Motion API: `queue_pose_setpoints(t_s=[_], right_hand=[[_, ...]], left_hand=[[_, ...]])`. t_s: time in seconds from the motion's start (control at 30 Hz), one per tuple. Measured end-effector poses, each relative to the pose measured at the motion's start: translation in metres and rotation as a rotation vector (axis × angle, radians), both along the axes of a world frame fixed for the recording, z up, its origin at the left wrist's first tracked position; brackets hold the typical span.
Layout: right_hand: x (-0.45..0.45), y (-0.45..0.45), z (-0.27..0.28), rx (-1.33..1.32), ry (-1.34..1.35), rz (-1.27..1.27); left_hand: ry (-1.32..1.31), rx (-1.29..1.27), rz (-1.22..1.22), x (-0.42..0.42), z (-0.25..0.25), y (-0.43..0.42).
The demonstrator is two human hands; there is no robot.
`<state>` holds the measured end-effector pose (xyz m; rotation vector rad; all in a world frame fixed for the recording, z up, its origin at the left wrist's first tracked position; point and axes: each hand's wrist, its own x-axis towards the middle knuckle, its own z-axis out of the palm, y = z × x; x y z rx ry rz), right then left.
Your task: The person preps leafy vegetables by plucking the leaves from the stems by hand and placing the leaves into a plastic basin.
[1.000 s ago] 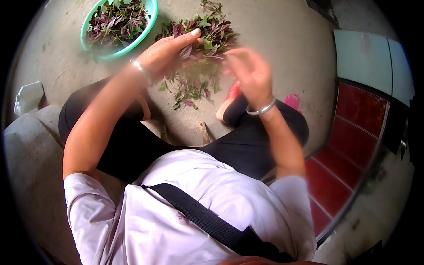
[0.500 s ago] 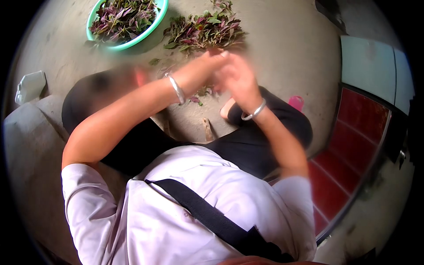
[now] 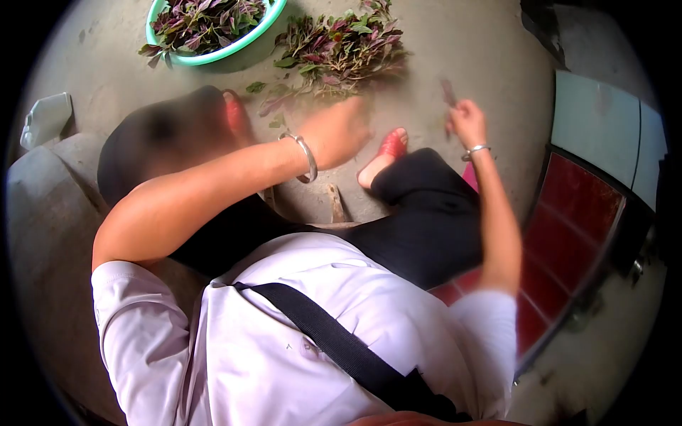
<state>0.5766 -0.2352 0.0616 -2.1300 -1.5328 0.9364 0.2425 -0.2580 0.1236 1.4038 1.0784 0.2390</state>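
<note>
My left hand (image 3: pixel 342 133), with a silver bangle at the wrist, is blurred in front of my lap, just below the pile of green and purple leafy stems (image 3: pixel 344 53). Its fingers are too smeared to make out what they hold, if anything. Off to the right, my right hand (image 3: pixel 469 124) is closed around a blurred reddish-purple stem (image 3: pixel 447 94), which sticks out above and below the fingers. Loose leaves (image 3: pixel 273 106) lie on the floor between the pile and my left hand.
A green-rimmed basin (image 3: pixel 231 51) full of the same leafy stems stands at the upper left. A translucent plastic container (image 3: pixel 47 119) is at the far left. My foot in a red sandal (image 3: pixel 393 144) rests near the middle. Red tiles (image 3: pixel 579 206) border the right side.
My hands were together in front of the pile and are now apart. The right hand has swung out to the right with the stem; the left has dropped slightly lower.
</note>
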Motion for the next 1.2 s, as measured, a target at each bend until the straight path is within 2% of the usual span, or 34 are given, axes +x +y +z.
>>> queue_pose_setpoints(t_s=[0.07, 0.17, 0.27, 0.33, 0.4, 0.43, 0.5, 0.53, 0.6, 0.7, 0.77, 0.87, 0.97, 1.07, 1.17, 1.2], right_hand=[[0.063, 0.003, -0.035, -0.254, -0.13, -0.091], [0.116, 0.002, -0.073, -0.684, -0.626, 0.167], [0.068, 0.013, -0.069, -0.696, -0.788, 0.297], [0.018, 0.038, -0.082, -0.491, -0.637, 0.353], [-0.059, 0.065, -0.082, -0.183, -0.365, 0.465], [-0.081, 0.083, -0.118, -0.063, -0.25, 0.527], [-0.158, 0.101, -0.114, -0.006, -0.038, 0.462], [-0.182, 0.11, -0.137, 0.047, 0.019, 0.468], [-0.233, 0.127, -0.152, -0.155, 0.024, 0.305], [-0.271, 0.153, -0.172, -0.434, -0.056, 0.212], [-0.282, 0.161, -0.196, -0.552, -0.202, 0.216], [-0.291, 0.154, -0.175, -0.633, -0.322, 0.288], [-0.281, 0.146, -0.206, -0.671, -0.127, 0.12], [-0.26, 0.13, -0.206, -0.5, 0.294, 0.028], [-0.237, 0.115, -0.141, -0.447, 0.496, 0.028], [-0.228, 0.11, -0.125, -0.457, 0.553, 0.008]], left_hand=[[0.038, 0.038, -0.069, -0.002, 0.002, -0.008], [-0.011, 0.073, -0.122, -0.004, 0.019, -0.013], [-0.011, 0.251, -0.162, -0.012, 0.038, -0.014], [0.006, 0.378, -0.199, -0.016, 0.04, -0.015], [0.181, 0.476, -0.371, -0.023, 0.05, -0.005], [0.27, 0.522, -0.459, -0.026, 0.054, 0.0], [0.392, 0.615, -0.492, -0.032, 0.054, 0.005], [0.448, 0.648, -0.491, -0.034, 0.056, 0.007], [0.539, 0.758, -0.474, -0.041, 0.053, 0.009], [0.56, 0.757, -0.421, -0.049, 0.048, 0.017], [0.561, 0.7, -0.425, -0.052, 0.049, 0.022], [0.585, 0.702, -0.47, -0.053, 0.047, 0.021], [0.589, 0.716, -0.479, -0.053, 0.047, 0.023], [0.566, 0.719, -0.426, -0.054, 0.048, 0.021], [0.548, 0.669, -0.471, -0.051, 0.053, 0.019], [0.544, 0.737, -0.458, -0.05, 0.049, 0.016]])
